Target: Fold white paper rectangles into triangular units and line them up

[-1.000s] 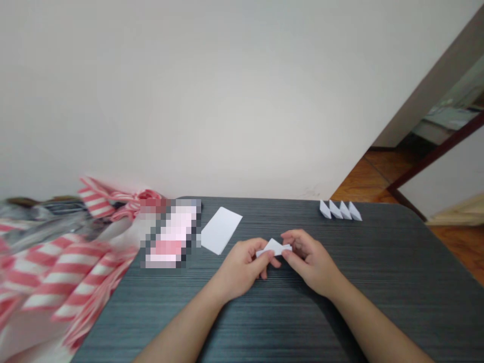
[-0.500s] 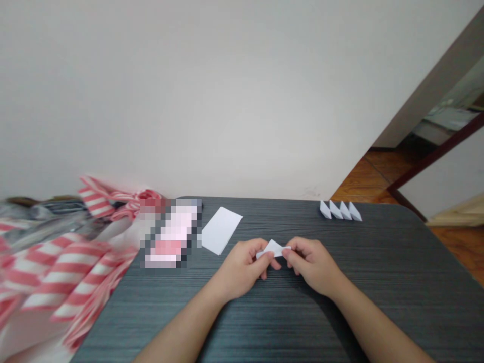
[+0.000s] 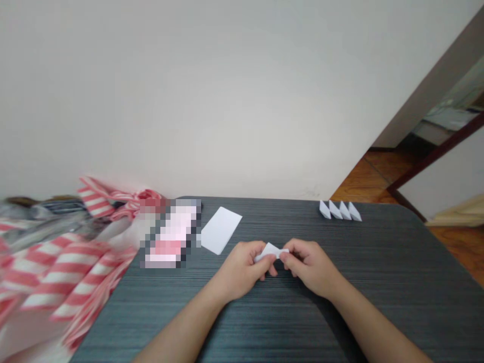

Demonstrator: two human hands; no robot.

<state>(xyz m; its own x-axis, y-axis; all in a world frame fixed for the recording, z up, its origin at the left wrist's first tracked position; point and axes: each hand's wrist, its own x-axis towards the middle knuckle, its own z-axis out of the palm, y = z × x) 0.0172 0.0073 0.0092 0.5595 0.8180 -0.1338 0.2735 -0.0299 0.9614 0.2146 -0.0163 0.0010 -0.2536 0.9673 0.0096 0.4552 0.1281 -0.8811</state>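
Note:
Over the middle of the dark table point(image 3: 242, 322), a small folded white paper point(image 3: 270, 250) is held between both hands. My left hand point(image 3: 244, 268) pinches its left part, thumb on the near side and fingers partly hidden behind. At the paper's right tip, my right hand point(image 3: 312, 264) grips it between thumb and index finger. The paper has a raised peak near the left thumb. To the left of the hands lies a stack of white paper sheets point(image 3: 220, 230). Several folded white paper pieces point(image 3: 340, 210) stand in a row at the back right.
A blurred-out pinkish flat object point(image 3: 174, 232) lies on the table's left side. Red-and-white striped cloth point(image 3: 56, 277) is heaped left of the table. A pale wall point(image 3: 242, 101) rises behind the back edge, and wooden floor point(image 3: 359, 179) shows at the right.
The folded paper has tilted, and its peak has shifted slightly left. My right hand has moved a little left, closer to my left hand. Other things stay in place.

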